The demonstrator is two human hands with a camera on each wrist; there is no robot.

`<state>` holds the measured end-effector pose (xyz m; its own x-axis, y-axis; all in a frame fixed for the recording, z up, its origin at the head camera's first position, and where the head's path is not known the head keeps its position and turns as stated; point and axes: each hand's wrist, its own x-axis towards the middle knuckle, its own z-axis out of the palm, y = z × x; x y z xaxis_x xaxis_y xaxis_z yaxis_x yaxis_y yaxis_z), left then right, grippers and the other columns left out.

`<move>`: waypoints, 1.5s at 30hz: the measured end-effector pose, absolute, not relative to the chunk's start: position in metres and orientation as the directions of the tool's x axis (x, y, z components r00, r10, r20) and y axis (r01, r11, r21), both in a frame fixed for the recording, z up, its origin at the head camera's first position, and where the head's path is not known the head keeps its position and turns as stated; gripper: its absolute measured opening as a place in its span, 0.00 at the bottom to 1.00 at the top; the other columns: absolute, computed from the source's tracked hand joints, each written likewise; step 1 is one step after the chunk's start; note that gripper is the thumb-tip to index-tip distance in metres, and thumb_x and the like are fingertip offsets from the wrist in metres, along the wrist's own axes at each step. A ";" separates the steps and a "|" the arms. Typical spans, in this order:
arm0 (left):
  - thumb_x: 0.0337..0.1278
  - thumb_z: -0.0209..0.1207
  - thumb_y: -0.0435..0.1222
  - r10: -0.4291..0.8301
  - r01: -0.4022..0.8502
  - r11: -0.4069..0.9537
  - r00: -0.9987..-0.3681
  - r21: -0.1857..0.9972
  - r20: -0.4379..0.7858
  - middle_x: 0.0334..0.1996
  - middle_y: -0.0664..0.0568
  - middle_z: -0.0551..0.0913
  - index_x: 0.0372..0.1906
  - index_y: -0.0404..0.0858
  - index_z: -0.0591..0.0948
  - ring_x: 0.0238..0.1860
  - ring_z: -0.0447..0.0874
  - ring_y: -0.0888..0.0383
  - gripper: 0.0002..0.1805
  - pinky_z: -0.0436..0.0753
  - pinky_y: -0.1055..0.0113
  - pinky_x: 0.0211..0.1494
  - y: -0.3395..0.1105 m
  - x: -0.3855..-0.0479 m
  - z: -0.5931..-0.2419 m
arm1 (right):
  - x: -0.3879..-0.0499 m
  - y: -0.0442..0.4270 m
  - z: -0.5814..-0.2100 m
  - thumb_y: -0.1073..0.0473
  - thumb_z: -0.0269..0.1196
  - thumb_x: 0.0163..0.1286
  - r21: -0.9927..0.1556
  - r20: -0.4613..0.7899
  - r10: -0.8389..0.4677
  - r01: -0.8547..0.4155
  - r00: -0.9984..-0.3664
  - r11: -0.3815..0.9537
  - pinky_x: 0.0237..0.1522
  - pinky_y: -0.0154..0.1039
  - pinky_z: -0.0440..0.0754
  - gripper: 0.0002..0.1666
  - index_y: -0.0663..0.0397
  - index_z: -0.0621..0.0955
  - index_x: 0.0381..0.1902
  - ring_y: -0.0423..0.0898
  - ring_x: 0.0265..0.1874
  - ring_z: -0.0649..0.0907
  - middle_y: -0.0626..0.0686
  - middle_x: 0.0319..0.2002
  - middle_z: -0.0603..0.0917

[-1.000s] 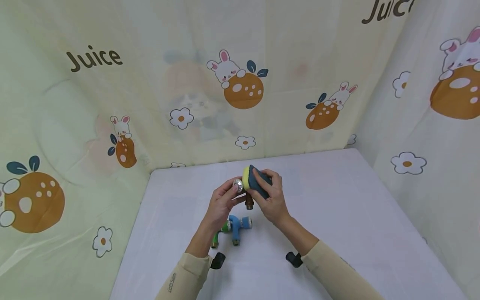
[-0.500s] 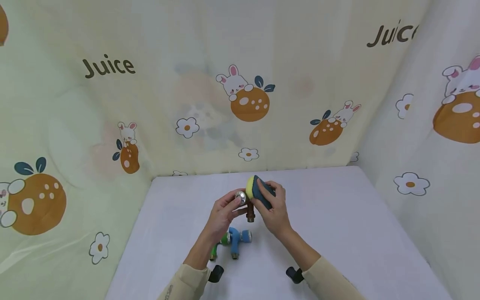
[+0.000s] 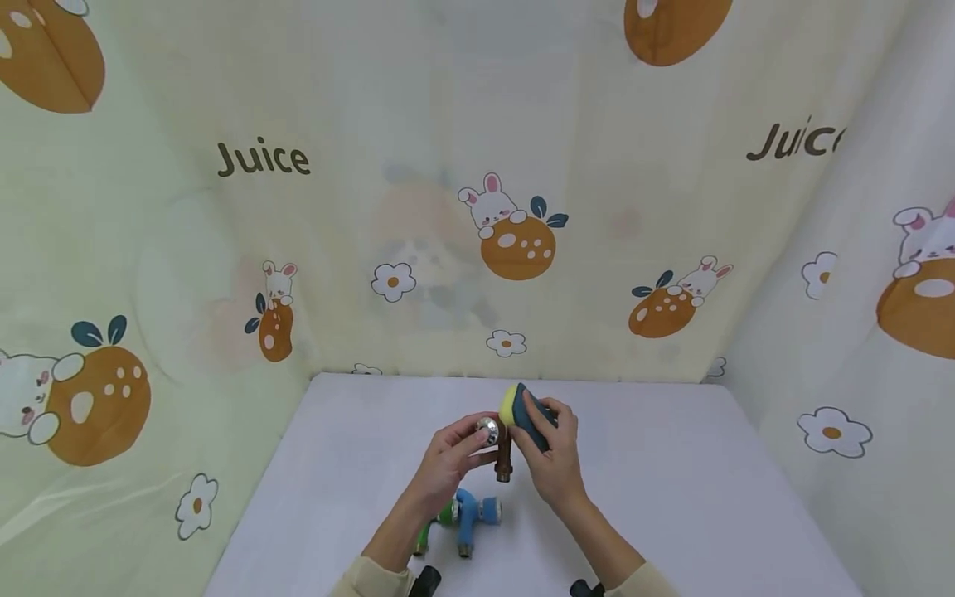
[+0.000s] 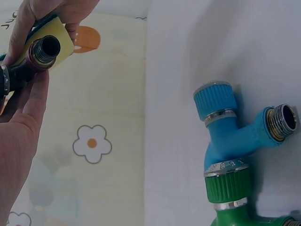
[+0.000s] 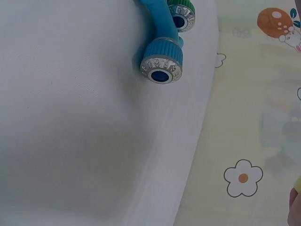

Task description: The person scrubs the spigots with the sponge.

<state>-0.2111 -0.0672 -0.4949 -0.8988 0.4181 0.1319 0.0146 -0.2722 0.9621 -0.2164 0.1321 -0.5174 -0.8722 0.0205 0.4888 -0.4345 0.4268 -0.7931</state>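
My left hand (image 3: 446, 460) holds a brown tap (image 3: 503, 460) above the table, fingers around its round silver knob end. The tap's threaded outlet points down. My right hand (image 3: 558, 460) grips a sponge (image 3: 534, 427), yellow on one side and dark blue on the other, its yellow face against the upper part of the tap. In the left wrist view the yellow side of the sponge (image 4: 60, 35) sits behind the threaded end of the tap (image 4: 44, 49). The right wrist view catches only a sliver of the right hand (image 5: 295, 209).
Below the hands a blue tap (image 3: 466, 518) and a green tap (image 3: 448, 514) lie close together on the white-covered table (image 3: 671, 497). A printed curtain (image 3: 418, 207) hangs behind the table and along both sides.
The head view has tilted upward, so hands and table appear lower. The sponge has shifted slightly on the tap, baring more of its brown body. Both grips stay the same.
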 end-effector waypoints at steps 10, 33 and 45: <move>0.79 0.55 0.41 0.418 0.004 -0.279 -0.900 0.960 0.125 0.62 0.46 0.81 0.71 0.32 0.75 0.64 0.82 0.53 0.25 0.81 0.50 0.69 -0.063 -0.216 -0.488 | -0.224 0.135 -0.514 0.54 0.70 0.72 -0.776 0.519 0.050 -0.445 -0.854 0.446 0.54 0.50 0.74 0.35 0.40 0.75 0.74 0.50 0.64 0.66 0.57 0.68 0.69; 0.78 0.57 0.41 0.416 0.009 -0.265 -0.901 0.964 0.122 0.63 0.43 0.81 0.69 0.35 0.77 0.64 0.82 0.51 0.23 0.82 0.51 0.67 -0.068 -0.209 -0.488 | -0.222 0.130 -0.515 0.53 0.69 0.72 -0.790 0.489 0.070 -0.407 -0.869 0.459 0.51 0.44 0.74 0.33 0.39 0.75 0.73 0.42 0.60 0.65 0.55 0.65 0.72; 0.79 0.55 0.39 0.424 -0.006 -0.305 -0.896 0.952 0.131 0.61 0.45 0.81 0.70 0.30 0.74 0.63 0.83 0.53 0.24 0.82 0.52 0.67 -0.071 -0.210 -0.491 | -0.224 0.131 -0.515 0.49 0.66 0.75 -0.840 0.430 0.119 -0.348 -0.895 0.416 0.52 0.44 0.72 0.32 0.43 0.74 0.75 0.47 0.59 0.68 0.56 0.64 0.71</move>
<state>-0.2098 -0.0707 -0.4913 -0.8960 0.4244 0.1306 -0.0060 -0.3055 0.9522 -0.2238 0.1314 -0.5151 -0.8952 0.1188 0.4296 -0.3480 0.4161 -0.8401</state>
